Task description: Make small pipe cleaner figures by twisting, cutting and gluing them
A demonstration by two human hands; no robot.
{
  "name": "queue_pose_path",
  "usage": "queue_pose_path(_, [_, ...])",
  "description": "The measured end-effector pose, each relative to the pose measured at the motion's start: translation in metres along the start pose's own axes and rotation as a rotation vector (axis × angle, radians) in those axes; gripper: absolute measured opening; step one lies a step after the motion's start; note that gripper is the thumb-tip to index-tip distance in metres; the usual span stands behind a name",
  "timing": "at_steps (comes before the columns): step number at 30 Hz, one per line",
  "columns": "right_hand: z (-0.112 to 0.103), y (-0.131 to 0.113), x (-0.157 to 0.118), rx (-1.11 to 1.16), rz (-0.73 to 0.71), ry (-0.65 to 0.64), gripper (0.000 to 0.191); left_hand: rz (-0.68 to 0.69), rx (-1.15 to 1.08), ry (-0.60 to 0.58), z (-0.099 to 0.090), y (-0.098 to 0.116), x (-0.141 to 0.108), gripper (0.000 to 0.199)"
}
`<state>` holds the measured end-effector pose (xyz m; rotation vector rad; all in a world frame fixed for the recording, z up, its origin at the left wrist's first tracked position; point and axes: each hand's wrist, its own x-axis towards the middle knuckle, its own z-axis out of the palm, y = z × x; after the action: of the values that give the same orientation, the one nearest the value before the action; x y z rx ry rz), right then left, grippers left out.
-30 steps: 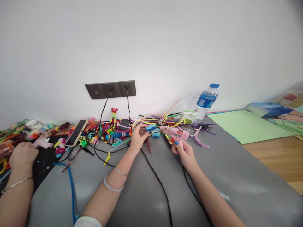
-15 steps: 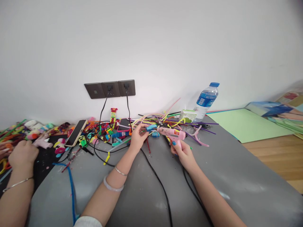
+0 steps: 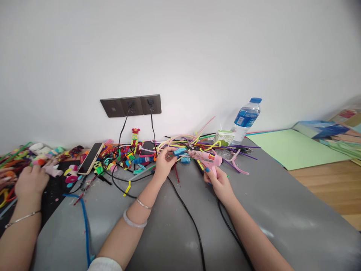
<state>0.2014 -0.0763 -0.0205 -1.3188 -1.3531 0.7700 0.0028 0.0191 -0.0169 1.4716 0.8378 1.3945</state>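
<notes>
My left hand (image 3: 166, 164) pinches a small blue fuzzy piece (image 3: 179, 151), which looks like bent pipe cleaner. A pink glue gun (image 3: 207, 159) is in my right hand (image 3: 218, 181), fingers wrapped around its handle. The gun's nozzle points left and sits close to the blue piece; whether they touch I cannot tell. Just below lies another blue fuzzy piece (image 3: 185, 160) near the grey table top. Behind both hands spreads a loose pile of pipe cleaners (image 3: 194, 141) in pink, yellow and purple.
A water bottle (image 3: 246, 119) and a small green-white box (image 3: 224, 137) stand by the wall. Black cords (image 3: 186, 210) cross the table (image 3: 158, 241). Left are a phone (image 3: 90, 159), fuzzy figures (image 3: 98, 168) and a co-worker's hand (image 3: 31, 182). Green paper (image 3: 299, 148) lies right.
The glue gun has shifted very slightly right, and the blue piece has tilted a little in my left hand. At the far left, the co-worker's hand has moved slightly right.
</notes>
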Motion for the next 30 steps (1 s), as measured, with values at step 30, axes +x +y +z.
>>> queue_pose_path(30, [-0.017, -0.008, -0.002, 0.381, -0.130, 0.504, 0.022, -0.033, -0.010, 0.038, -0.001, 0.000, 0.001, 0.028])
